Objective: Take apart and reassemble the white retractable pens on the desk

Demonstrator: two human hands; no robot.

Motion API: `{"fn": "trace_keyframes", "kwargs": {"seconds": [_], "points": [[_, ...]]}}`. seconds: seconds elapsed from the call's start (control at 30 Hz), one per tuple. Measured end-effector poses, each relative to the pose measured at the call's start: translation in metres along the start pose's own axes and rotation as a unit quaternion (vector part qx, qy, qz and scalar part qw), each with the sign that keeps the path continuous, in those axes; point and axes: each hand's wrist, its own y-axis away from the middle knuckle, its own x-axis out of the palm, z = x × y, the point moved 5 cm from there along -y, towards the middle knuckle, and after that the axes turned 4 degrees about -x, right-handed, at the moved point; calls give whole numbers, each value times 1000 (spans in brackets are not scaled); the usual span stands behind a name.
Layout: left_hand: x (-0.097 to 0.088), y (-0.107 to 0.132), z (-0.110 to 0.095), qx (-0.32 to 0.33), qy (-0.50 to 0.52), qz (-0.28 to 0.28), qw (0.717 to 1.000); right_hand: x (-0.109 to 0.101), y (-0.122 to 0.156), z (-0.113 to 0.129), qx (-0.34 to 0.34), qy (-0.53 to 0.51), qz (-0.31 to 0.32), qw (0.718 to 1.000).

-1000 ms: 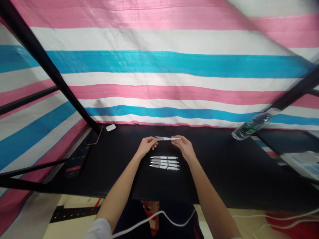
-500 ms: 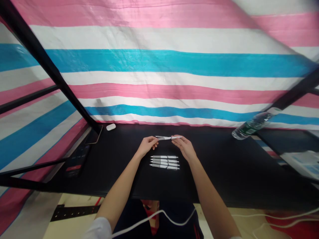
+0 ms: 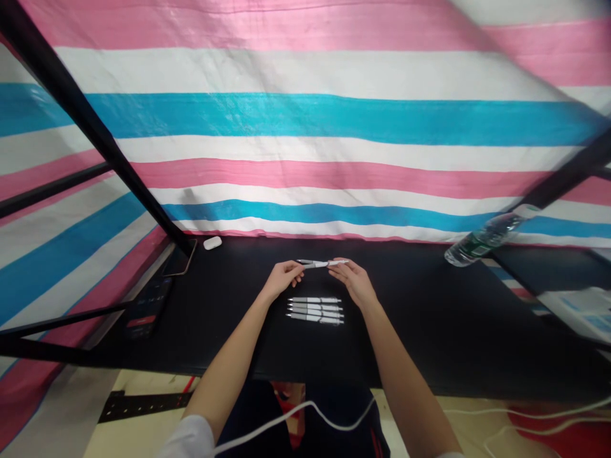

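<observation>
Both of my hands hold one white pen (image 3: 322,263) level above the black table (image 3: 429,324). My left hand (image 3: 282,278) pinches its left end, fingers closed. My right hand (image 3: 354,282) pinches it nearer the right end, fingers closed too. Just below the hands, several white pens (image 3: 315,310) lie side by side in a neat row on the table, apart from both hands.
A white earbud case (image 3: 212,243) and a phone (image 3: 179,261) lie at the table's back left. A dark device (image 3: 146,308) sits on the left edge. A water bottle (image 3: 482,240) lies at the right. Black frame bars and a striped tarp surround the table. A white cable (image 3: 305,413) hangs below.
My right hand has slid slightly left along the pen, so more of its right end shows. The row of pens has not moved.
</observation>
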Motion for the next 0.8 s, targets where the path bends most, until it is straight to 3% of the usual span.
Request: {"fn": "trace_keyframes", "kwargs": {"seconds": [0.8], "points": [[0,2,-3,-2,-19,-5,1000,-1,-1,-1,-5,5,10,1000]]}}
